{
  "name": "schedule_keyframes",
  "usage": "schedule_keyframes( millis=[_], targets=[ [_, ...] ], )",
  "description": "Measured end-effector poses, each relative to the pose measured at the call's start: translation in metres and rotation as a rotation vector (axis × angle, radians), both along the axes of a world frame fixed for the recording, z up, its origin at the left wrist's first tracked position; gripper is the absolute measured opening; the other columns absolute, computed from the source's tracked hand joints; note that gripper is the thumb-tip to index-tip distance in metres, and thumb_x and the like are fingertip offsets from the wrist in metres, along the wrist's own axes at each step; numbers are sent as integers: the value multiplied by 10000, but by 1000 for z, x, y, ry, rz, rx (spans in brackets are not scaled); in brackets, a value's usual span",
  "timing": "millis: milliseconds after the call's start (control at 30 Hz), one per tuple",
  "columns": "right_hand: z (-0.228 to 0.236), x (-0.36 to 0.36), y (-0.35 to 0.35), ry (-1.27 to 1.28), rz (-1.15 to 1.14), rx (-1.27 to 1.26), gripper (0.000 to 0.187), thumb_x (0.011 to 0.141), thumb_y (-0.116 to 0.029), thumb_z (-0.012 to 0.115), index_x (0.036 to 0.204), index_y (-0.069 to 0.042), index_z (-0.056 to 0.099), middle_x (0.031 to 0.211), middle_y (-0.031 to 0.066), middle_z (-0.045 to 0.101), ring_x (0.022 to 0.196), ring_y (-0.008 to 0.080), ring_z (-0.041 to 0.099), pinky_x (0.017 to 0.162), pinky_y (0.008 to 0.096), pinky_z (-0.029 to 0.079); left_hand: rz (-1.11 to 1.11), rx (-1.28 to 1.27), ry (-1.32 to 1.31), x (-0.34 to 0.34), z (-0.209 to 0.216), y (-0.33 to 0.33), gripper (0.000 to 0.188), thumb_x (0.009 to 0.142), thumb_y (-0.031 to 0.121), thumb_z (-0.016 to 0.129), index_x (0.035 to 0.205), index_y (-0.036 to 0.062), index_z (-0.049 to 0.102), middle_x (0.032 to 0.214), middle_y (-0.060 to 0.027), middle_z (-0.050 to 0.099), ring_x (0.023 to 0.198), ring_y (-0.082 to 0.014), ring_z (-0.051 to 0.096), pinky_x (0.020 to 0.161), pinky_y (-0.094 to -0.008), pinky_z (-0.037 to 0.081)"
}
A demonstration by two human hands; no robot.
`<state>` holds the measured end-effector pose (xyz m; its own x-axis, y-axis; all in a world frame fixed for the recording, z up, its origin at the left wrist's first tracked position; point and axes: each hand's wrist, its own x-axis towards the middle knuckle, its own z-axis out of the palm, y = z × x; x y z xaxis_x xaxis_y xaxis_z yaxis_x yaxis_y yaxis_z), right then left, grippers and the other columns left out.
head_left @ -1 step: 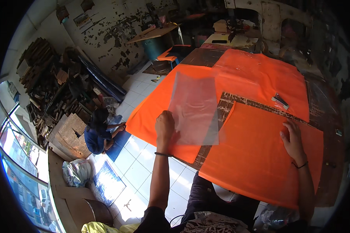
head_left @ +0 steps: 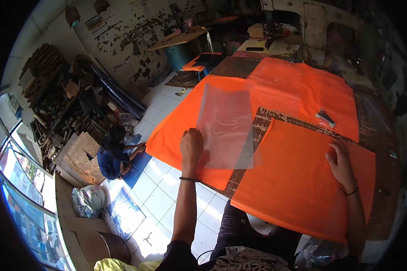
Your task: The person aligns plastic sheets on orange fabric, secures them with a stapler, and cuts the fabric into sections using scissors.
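My left hand (head_left: 192, 147) is closed, its fingers curled at the left edge of a see-through plastic sheet (head_left: 227, 128). That sheet lies over a large orange sheet (head_left: 176, 128) at the table's left side. My right hand (head_left: 341, 160) rests on another orange sheet (head_left: 298, 180) nearer to me, fingers apart and holding nothing. This near sheet hangs over the table's front edge. Beyond my right hand, a small tool with a pale handle (head_left: 324, 118) lies at the edge of a further orange sheet (head_left: 303, 86) partly covered by clear film.
The worn brown table (head_left: 384, 180) shows between the sheets. On the floor at left, a person (head_left: 113, 153) crouches by a blue sheet (head_left: 139, 171). Stacked wood scraps (head_left: 63, 95), a white sack (head_left: 89, 200) and a metal drum (head_left: 113, 246) stand along the left side.
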<state>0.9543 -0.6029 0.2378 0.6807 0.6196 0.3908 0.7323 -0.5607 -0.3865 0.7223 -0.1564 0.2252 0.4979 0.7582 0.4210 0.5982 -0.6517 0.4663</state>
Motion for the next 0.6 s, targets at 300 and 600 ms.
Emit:
schedule_keyframes(
  millis=[300, 600],
  targets=[
    [143, -33, -91, 30, -115, 543, 288, 938, -168, 537, 1194, -36, 545, 1136, 108, 586, 1057, 195, 559, 951, 318, 407, 46, -81, 383, 15, 12, 32, 627, 792, 454, 618, 1105, -76, 497, 1145, -243, 497, 1067, -378, 512, 878, -448, 463],
    [211, -22, -114, -310, -281, 490, 291, 980, -267, 453, 1068, -16, 572, 804, 20, 511, 782, 104, 487, 779, 246, 372, -9, 101, 370, 76, 2, 74, 372, 851, 188, 508, 1109, -76, 470, 991, -234, 606, 911, -377, 620, 765, -422, 535]
  ],
)
